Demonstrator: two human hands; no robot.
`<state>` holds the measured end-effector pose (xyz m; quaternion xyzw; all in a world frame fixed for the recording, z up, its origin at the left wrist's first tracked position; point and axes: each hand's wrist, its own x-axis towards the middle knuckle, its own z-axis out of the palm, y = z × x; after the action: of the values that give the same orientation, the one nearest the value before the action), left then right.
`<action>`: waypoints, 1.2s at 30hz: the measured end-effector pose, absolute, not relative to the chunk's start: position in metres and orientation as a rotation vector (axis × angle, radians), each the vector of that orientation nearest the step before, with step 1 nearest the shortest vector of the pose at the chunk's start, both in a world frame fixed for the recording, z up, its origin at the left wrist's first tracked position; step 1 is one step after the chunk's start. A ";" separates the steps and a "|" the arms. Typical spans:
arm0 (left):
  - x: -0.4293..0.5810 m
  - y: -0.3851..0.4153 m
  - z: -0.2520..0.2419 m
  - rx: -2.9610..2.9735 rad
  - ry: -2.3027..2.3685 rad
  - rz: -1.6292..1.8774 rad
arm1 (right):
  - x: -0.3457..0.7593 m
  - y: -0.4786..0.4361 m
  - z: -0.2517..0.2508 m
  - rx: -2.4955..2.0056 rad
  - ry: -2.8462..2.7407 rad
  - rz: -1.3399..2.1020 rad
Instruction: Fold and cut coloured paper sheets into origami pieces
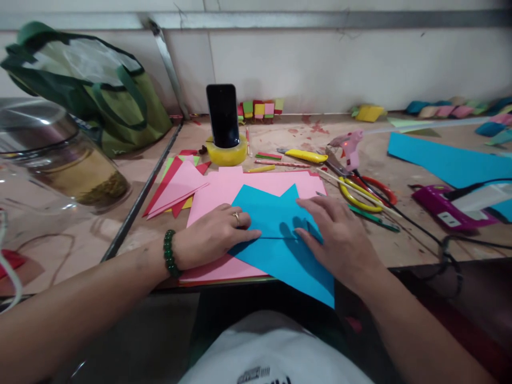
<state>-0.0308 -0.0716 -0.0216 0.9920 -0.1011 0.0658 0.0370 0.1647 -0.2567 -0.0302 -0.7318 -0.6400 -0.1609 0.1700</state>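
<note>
A sheet of blue paper (276, 213) with a crease across its middle lies over a stack of pink paper (212, 194), its lower corner hanging past the table edge. My left hand (218, 234), with a ring and a green bead bracelet, presses on the blue paper's left side. Its fingers are curled and its thumb lies along the crease. On the right side of the sheet rests my right hand (336, 234), thumb and fingers apart, fingertips touching or just above the paper; I cannot tell which. A small pointed tip shows behind its index finger.
Folded pink and red paper pieces (178, 186) lie left of the stack. Behind stand a phone (223, 114) in a yellow tape roll (226, 154), a yellow cutter (306, 156) and a pink glue gun (352, 149). Scissors (348, 197), a purple power strip (452, 210) and a glass jar (80, 170) flank me.
</note>
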 end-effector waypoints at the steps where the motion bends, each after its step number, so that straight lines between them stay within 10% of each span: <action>1: -0.031 -0.071 -0.022 3.074 -0.327 0.204 | 0.163 -0.255 -0.027 -2.017 -1.943 -0.496; 9: -0.030 -0.074 -0.024 3.177 -0.408 0.335 | 0.154 -0.226 -0.011 -1.536 -2.687 -0.201; 36: -0.033 -0.077 -0.020 3.258 -0.439 0.364 | 0.193 -0.267 -0.008 -1.618 -2.670 -0.066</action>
<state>-0.0333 -0.0772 -0.0204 0.9816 -0.1322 0.1098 -0.0827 0.1928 -0.2670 -0.0083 -0.5181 -0.8550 -0.0210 0.0097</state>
